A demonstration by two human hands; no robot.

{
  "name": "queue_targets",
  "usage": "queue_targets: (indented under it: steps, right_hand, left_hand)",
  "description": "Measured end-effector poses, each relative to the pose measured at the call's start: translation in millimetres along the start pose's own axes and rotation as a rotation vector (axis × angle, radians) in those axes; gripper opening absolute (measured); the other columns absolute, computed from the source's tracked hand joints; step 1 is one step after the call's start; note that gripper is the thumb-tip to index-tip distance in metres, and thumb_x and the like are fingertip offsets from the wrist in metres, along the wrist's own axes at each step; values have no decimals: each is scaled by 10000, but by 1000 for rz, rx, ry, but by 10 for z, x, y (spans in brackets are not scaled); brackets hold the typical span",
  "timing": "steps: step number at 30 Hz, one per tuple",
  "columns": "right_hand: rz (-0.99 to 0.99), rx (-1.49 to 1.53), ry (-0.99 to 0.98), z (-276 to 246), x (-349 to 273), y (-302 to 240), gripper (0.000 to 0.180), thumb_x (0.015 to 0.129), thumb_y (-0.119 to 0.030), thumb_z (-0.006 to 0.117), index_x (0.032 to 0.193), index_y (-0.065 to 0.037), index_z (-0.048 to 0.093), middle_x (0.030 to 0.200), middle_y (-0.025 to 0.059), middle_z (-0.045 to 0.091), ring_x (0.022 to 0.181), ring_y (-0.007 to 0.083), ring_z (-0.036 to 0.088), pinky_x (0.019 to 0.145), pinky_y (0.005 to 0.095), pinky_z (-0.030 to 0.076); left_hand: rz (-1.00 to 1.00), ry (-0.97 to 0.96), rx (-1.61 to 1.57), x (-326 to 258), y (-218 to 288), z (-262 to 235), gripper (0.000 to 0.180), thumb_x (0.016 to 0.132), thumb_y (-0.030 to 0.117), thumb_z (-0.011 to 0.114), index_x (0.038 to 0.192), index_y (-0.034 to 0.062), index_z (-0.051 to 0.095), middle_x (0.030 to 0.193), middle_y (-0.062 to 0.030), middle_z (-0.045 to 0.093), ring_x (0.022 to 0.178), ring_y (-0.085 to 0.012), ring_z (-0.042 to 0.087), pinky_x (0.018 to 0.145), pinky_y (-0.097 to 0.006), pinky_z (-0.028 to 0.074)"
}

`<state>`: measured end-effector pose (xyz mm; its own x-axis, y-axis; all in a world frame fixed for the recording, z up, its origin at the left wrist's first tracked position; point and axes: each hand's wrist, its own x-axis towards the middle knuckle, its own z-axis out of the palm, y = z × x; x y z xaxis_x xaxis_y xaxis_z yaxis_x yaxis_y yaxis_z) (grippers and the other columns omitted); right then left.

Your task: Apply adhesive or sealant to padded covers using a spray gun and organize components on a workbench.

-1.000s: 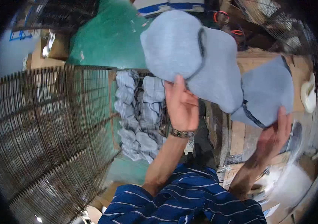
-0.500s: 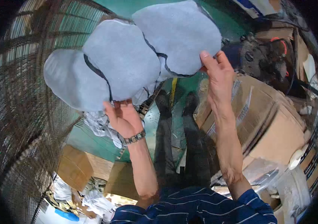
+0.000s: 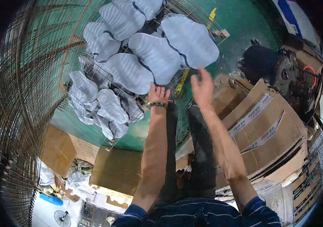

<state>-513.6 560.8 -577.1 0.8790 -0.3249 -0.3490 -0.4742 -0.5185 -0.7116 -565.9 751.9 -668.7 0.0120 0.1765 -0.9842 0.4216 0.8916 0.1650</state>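
— Hands?
— Left hand (image 3: 158, 94) touches the lower edge of the grey fabric pieces (image 3: 157, 56), fingers loose, nothing gripped. Right hand (image 3: 203, 87) is open, just below them, apart.
— Location of pieces?
— Spread atop the wire rack (image 3: 36, 75), above stacked grey pieces (image 3: 101, 106). Cardboard boxes (image 3: 260, 128) right.

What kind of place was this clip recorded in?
Probably a small workshop or factory floor. Grey cut fabric pieces lie on a wire rack, flattened cardboard boxes are stacked beside the person, and a dark machine stands on the green floor.
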Motion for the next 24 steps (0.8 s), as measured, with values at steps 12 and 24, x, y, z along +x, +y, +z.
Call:
queue_targets:
  steps: [12, 24]
  right_hand:
    - [-3, -13, -951, 1507, 330, -333, 565, 1010, -378, 517, 1369, 55, 565, 1428, 230, 597, 1348, 352, 545, 1141, 372, 404]
    - [482, 791, -639, 874, -248, -411, 495, 1027, -326, 595, 1423, -30, 565, 1163, 72, 734, 1018, 140, 666, 964, 318, 508]
  left_hand:
    - [-294, -765, -172, 39, 171, -406, 598, 1025, 601, 520, 630, 153, 535, 596, 0, 483, 770, -211, 589, 712, -403, 480]
    - [-87, -75, 201, -905, 472, -976, 668, 968, 526, 678, 1418, 63, 507, 1345, -100, 573, 1238, -329, 579, 1031, -538, 510]
